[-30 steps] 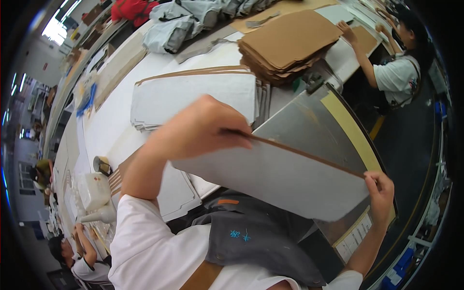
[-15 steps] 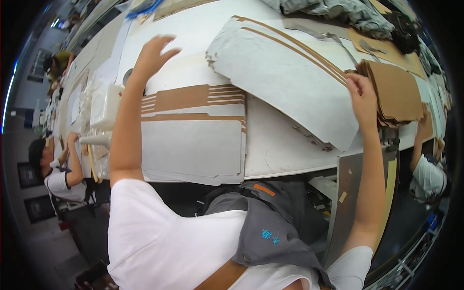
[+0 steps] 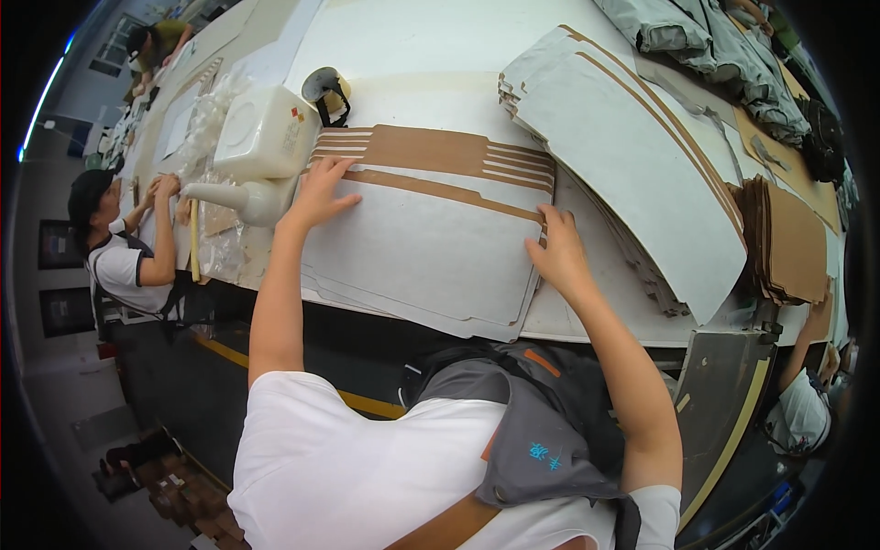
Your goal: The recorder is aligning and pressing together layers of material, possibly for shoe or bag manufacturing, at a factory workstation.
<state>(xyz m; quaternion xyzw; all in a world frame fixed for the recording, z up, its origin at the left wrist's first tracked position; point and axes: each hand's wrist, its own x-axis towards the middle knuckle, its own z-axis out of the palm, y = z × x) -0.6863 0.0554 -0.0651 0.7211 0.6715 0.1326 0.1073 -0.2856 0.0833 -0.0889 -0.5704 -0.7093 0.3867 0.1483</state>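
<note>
In front of me lies a fanned stack of white cardboard sheets (image 3: 417, 247) with brown strips showing along their stepped far edges. My left hand (image 3: 321, 194) rests at the stack's left side, fingers spread over the brown strips and thumb apart. At the right edge of the same stack is my right hand (image 3: 563, 249), thumb and fingers apart, with its fingertips touching or very near the edge. A second, larger fanned pile of white sheets (image 3: 632, 165) lies slanted to the right, with brown strips along its far right side. Neither hand holds it.
A white plastic jug (image 3: 261, 133), a white bottle with a long nozzle (image 3: 252, 202) and a tape roll (image 3: 325, 90) stand at left. Brown cardboard pieces (image 3: 793, 243) are stacked at right, below grey cloth (image 3: 678, 27). Co-workers sit at both sides, including one at left (image 3: 128, 238).
My left hand has come down from above the table onto the near stack's left side. My right hand has left the larger pile and moved left to the near stack's right edge.
</note>
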